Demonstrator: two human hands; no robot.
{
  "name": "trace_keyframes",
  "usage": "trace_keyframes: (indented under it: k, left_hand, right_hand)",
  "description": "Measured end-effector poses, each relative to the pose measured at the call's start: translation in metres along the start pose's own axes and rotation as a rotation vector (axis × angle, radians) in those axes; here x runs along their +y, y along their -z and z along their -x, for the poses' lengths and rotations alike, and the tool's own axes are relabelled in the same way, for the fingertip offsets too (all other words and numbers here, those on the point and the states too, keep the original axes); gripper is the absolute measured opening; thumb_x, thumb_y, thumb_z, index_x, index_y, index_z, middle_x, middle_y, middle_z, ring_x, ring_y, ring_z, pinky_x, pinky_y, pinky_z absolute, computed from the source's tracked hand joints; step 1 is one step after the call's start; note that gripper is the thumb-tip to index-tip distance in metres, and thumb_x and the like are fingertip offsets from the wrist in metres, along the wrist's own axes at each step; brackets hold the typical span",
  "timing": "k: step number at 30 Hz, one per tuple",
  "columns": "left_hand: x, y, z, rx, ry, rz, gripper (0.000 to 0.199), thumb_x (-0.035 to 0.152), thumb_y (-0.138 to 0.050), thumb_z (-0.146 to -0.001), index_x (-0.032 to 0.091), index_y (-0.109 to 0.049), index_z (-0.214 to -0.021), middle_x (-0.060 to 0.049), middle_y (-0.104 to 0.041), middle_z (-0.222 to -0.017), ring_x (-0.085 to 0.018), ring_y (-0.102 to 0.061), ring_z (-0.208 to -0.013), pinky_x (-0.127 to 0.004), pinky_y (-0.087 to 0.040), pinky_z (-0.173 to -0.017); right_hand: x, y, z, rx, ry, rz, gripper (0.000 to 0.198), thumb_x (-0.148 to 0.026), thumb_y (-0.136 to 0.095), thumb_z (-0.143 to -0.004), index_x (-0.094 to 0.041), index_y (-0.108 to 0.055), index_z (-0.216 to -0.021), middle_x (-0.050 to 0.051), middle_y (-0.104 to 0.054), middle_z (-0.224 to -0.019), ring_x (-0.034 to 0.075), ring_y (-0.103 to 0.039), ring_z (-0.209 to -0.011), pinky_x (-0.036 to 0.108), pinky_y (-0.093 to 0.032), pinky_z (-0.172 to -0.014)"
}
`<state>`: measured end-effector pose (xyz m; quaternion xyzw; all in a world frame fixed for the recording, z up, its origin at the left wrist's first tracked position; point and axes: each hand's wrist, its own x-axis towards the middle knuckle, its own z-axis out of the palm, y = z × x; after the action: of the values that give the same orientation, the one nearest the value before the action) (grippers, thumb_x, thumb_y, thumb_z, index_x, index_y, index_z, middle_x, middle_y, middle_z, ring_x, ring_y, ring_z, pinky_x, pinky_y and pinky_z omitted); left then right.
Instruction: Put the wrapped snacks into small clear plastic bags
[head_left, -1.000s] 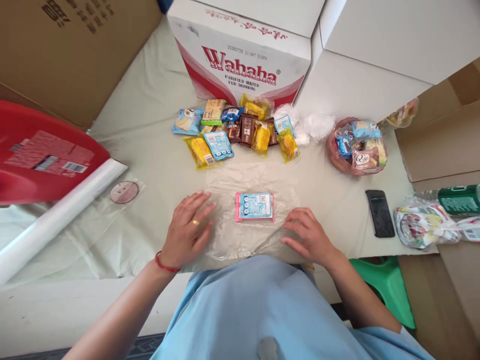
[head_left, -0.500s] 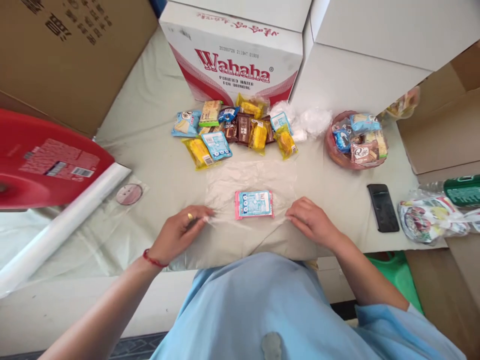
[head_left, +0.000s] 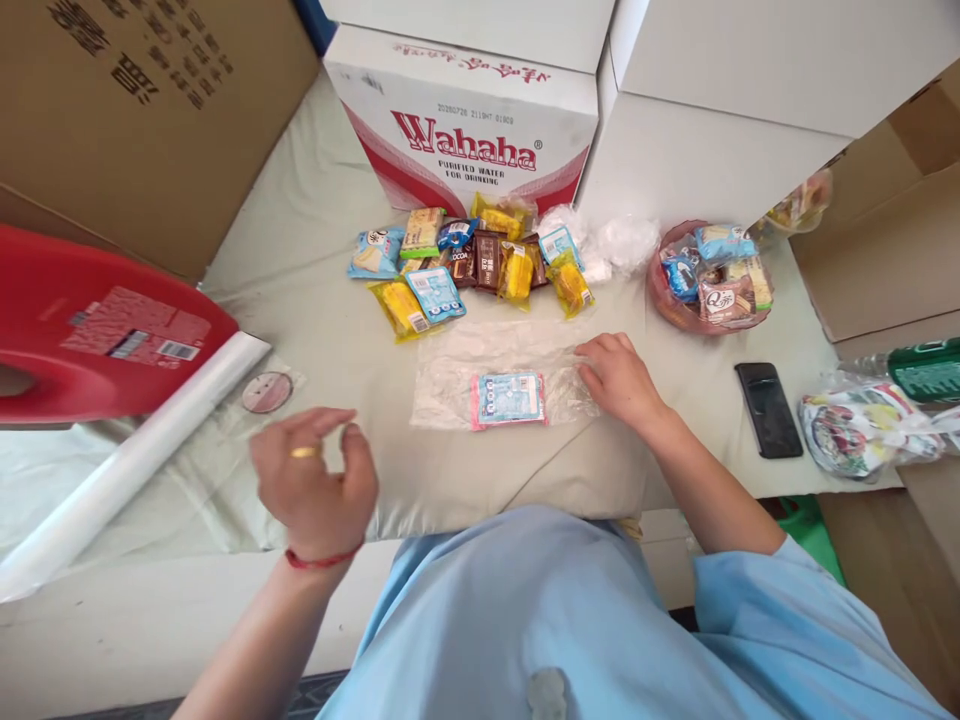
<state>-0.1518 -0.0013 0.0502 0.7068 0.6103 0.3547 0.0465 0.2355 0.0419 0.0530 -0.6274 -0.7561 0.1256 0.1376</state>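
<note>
A small pink-edged, light-blue snack packet (head_left: 508, 399) lies on the tablecloth in front of me. Thin clear plastic film (head_left: 442, 375) is spread around it and seems to lie over its near side. My right hand (head_left: 621, 382) rests at the film's right edge, thumb and forefinger apart, fingertips touching the film. To the left, my left hand (head_left: 315, 480) is lifted off the film with its fingers bent and apart, holding nothing. It wears a gold ring and a red wrist cord.
Behind the film lies a pile of wrapped snacks (head_left: 457, 265) before a Wahaba-style water carton (head_left: 480, 130). A pink bowl of snacks (head_left: 709, 320), a phone (head_left: 769, 410) and a bagged item (head_left: 855, 430) are at right. A film roll (head_left: 135, 465) and red container (head_left: 112, 320) stand left.
My left hand has let go of the film and moved left and up. My right hand has moved away from me, and the film's near edge now lies folded at the packet.
</note>
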Motion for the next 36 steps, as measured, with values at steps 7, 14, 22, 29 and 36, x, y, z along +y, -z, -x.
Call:
trace_keyframes:
  k: [7, 14, 22, 29, 36]
  left_hand:
    - [0.079, -0.06, 0.0, -0.429, -0.366, 0.085, 0.055, 0.017, -0.04, -0.099, 0.03, -0.058, -0.149, -0.009, -0.07, -0.141, -0.027, -0.061, -0.132, -0.048, -0.047, -0.107]
    - [0.077, -0.106, -0.008, -0.499, -0.369, -0.101, 0.044, 0.018, -0.041, -0.103, 0.023, -0.069, -0.136, -0.011, -0.07, -0.141, -0.027, -0.061, -0.133, -0.045, -0.046, -0.101]
    - [0.076, -0.106, -0.004, -0.487, -0.387, -0.113, 0.043, 0.019, -0.041, -0.105, 0.024, -0.068, -0.138, -0.009, -0.071, -0.142, -0.026, -0.061, -0.133, -0.043, -0.044, -0.098]
    - [0.071, -0.108, -0.003, -0.459, -0.42, -0.102, 0.042, 0.018, -0.043, -0.105, 0.023, -0.067, -0.138, -0.009, -0.071, -0.142, -0.025, -0.061, -0.133, -0.042, -0.044, -0.099]
    - [0.067, -0.113, -0.001, -0.372, -0.462, -0.069, 0.038, 0.018, -0.048, -0.103, 0.023, -0.07, -0.134, -0.007, -0.074, -0.137, -0.024, -0.066, -0.128, -0.042, -0.047, -0.096]
  right_hand:
    - [-0.036, -0.014, -0.064, -0.144, 0.201, 0.019, 0.037, -0.021, -0.052, -0.101, -0.014, -0.066, -0.135, 0.015, -0.065, -0.137, 0.031, -0.056, -0.12, 0.044, -0.046, -0.106]
    - [-0.053, -0.042, -0.101, -0.236, -0.002, 0.091, 0.053, -0.031, -0.066, -0.096, -0.009, -0.057, -0.143, 0.019, -0.071, -0.128, 0.032, -0.062, -0.115, 0.04, -0.048, -0.095]
    - [-0.055, -0.015, -0.111, -0.251, 0.132, 0.082, 0.014, -0.028, -0.072, -0.09, -0.018, -0.077, -0.098, 0.012, -0.073, -0.117, 0.034, -0.056, -0.121, 0.04, -0.043, -0.095]
    - [-0.053, -0.018, -0.116, -0.347, -0.003, -0.012, 0.056, -0.061, -0.064, -0.096, -0.013, -0.07, -0.125, 0.014, -0.076, -0.11, 0.028, -0.065, -0.105, 0.033, -0.043, -0.085]
    - [-0.052, -0.014, -0.113, -0.369, 0.172, -0.412, 0.018, -0.027, -0.075, -0.083, -0.014, -0.074, -0.096, -0.003, -0.06, -0.075, 0.012, -0.05, -0.068, 0.025, -0.035, -0.068]
